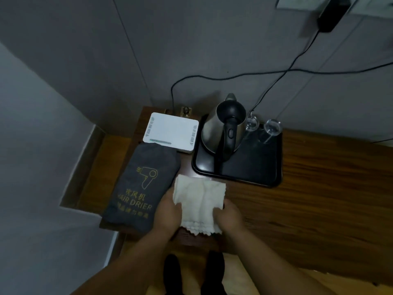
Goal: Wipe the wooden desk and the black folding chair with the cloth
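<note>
A white cloth (198,199) with a scalloped hem lies spread on the near left part of the wooden desk (323,188). My left hand (168,211) grips the cloth's left edge and my right hand (230,216) grips its right edge, both pressing it onto the desk top near the front edge. The black folding chair is not in view.
A grey hair drier bag (138,188) lies left of the cloth. Behind it sits a white router box (171,132). A black tray (251,167) holds a steel kettle (223,128) and two upturned glasses (271,128). Cables (276,81) hang along the wall.
</note>
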Demonstrator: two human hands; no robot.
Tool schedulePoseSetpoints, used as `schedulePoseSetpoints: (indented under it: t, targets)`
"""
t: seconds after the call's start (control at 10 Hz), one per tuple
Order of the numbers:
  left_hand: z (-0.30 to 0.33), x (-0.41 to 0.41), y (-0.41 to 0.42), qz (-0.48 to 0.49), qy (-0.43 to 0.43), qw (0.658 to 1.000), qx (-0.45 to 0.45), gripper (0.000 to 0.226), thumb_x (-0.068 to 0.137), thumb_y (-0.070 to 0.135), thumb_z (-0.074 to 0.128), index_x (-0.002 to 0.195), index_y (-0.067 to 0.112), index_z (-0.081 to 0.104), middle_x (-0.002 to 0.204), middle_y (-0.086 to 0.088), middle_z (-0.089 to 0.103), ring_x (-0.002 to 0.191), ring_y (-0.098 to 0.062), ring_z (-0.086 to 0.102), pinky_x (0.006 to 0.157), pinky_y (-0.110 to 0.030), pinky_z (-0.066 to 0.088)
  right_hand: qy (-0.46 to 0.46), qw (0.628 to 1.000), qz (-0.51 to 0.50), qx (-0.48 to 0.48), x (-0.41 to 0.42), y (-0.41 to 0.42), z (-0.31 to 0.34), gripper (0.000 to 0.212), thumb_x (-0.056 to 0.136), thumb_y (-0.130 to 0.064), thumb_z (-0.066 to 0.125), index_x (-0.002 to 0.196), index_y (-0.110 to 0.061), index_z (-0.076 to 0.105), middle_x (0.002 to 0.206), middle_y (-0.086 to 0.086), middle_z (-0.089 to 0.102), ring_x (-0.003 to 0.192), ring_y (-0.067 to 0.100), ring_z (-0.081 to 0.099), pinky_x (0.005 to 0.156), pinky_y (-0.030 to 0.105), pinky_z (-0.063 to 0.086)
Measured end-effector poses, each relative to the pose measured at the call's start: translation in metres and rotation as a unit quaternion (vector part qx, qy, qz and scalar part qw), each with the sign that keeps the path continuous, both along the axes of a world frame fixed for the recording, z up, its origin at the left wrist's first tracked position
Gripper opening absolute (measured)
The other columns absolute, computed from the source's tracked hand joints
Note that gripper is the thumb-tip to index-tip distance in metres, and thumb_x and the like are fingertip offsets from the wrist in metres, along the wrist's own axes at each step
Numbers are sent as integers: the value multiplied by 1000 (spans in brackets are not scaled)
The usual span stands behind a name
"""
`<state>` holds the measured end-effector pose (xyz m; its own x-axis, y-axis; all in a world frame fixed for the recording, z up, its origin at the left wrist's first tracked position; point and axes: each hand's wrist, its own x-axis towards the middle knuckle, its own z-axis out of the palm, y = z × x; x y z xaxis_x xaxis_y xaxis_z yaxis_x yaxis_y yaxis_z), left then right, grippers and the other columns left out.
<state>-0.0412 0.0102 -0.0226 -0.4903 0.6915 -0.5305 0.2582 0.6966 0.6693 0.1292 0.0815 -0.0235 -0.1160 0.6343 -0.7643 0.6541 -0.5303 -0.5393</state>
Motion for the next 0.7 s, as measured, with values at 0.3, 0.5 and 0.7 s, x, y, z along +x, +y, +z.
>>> schedulePoseSetpoints:
  t: [0.3,0.5,0.7]
  targets:
    - [-65,6,-15,-321,309,893,-64,63,86,16,46,149,14,50,156,-26,42,135,-44,42,102,-56,40,-146,977,59,141,-22,10,-56,68,88,-30,70,146,-15,38,137,11,50,122,30,53,97,42,53]
    - [-64,-4,-10,-440,313,829,-144,60,82,24,35,127,7,70,141,-22,62,127,-41,59,101,-57,48,-187,863,383,272,-14,-15,-50,53,90,-20,54,142,-24,43,151,6,38,137,30,39,107,43,41]
    - [-30,-11,3,-435,305,826,-187,63,100,26,40,159,9,23,170,-19,9,155,-36,9,124,-47,13,-176,881,397,191,-12,-15,-25,64,96,-12,48,157,-19,29,166,7,23,154,34,16,123,47,28]
